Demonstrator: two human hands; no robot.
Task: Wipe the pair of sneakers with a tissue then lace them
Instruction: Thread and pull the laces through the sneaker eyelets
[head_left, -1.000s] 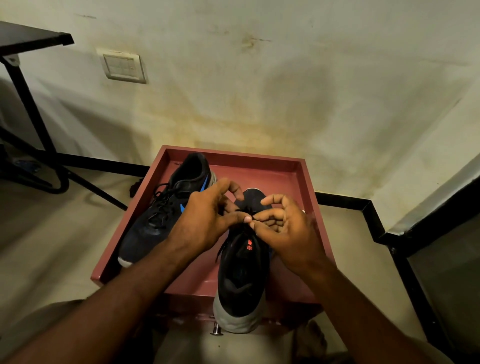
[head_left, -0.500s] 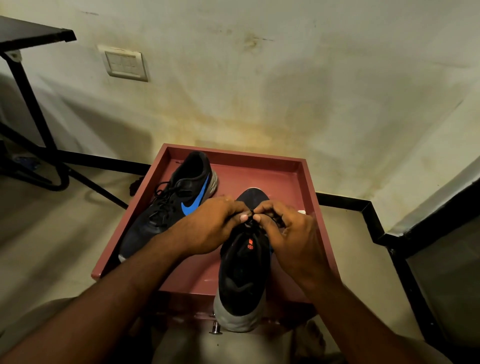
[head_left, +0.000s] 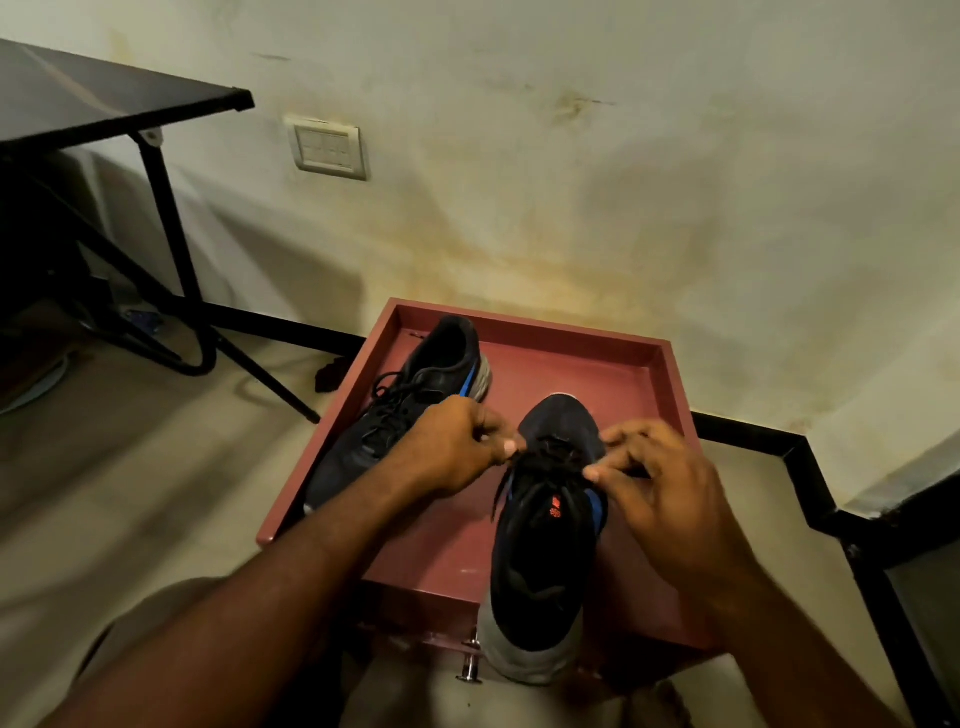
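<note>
Two dark sneakers lie in a red drawer. The near sneaker points away from me, its grey heel hanging over the drawer's front edge. My left hand pinches its black lace on the left side of the knot. My right hand pinches the lace on the right side. The other sneaker, with a blue logo and tied laces, lies at the drawer's left, partly behind my left hand. No tissue shows.
The drawer sits on a pale floor against a stained wall with a switch plate. A black folding table stands at the left, its legs reaching toward the drawer. A dark frame runs along the right.
My hands have drawn apart sideways from the middle of the near sneaker, pulling the lace out to both sides. The view has shifted left, showing more of the table.
</note>
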